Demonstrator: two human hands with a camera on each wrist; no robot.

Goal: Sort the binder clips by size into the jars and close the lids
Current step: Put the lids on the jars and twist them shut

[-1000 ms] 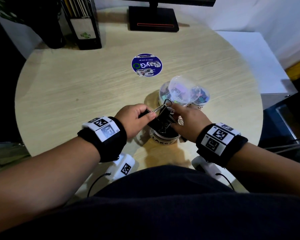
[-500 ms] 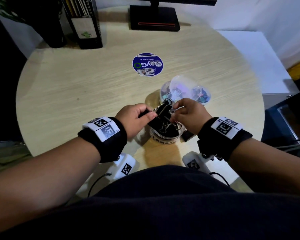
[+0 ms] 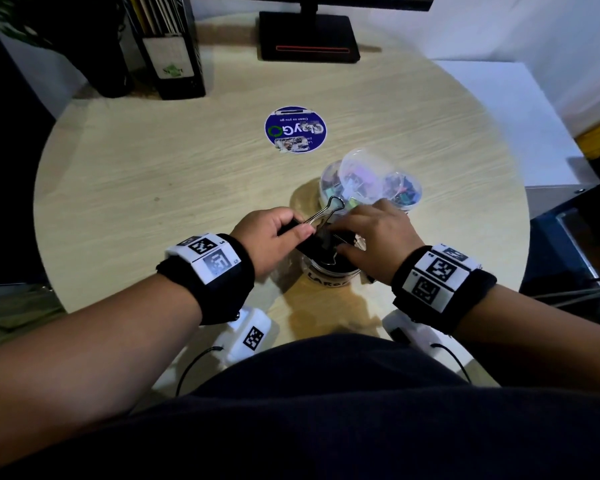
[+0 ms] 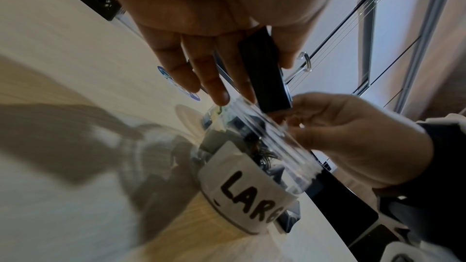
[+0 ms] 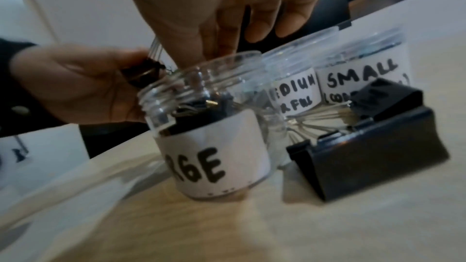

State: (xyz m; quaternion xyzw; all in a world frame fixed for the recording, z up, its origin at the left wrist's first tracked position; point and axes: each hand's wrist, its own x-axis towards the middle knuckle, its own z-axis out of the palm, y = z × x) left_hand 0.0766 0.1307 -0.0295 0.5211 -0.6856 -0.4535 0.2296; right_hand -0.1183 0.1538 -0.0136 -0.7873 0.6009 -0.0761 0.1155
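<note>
A: What sits nearest the bottom of the head view?

B: A dark-clothed lap, then both forearms with black wristbands carrying printed markers, reaching up toward the middle of the frame over the round wooden worktop (image 3: 125, 188)

A: And the hands?

B: The left hand (image 3: 272, 233) pinches a large black binder clip (image 3: 317, 237) between thumb and fingers, its wire handle sticking up toward the centre of the frame. In the left wrist view that clip (image 4: 264, 73) hangs from the fingers just above the jar mouth. The right hand (image 3: 374, 240) has its fingers curled down at the jar's rim, touching the clips there; I cannot tell whether it pinches one

A: Which jar?

B: The clear jar labelled LARGE (image 5: 209, 123), lid off, at the centre of the right wrist view, with black clips already inside. It stands just below the two hands in the head view

A: Anything beside it?

B: At the right of the right wrist view two more black binder clips (image 5: 373, 152) lie on the worktop, just beside the jar

A: Farther up?

B: Two jars of coloured clips, labelled MEDIUM (image 5: 292, 91) and SMALL (image 5: 363, 75), close together, and a clear lid (image 3: 361, 174) tilted over them. Beyond that, a round blue sticker (image 3: 295, 129), then a monitor base (image 3: 307, 38) and a file holder (image 3: 168, 46) along the top edge
</note>
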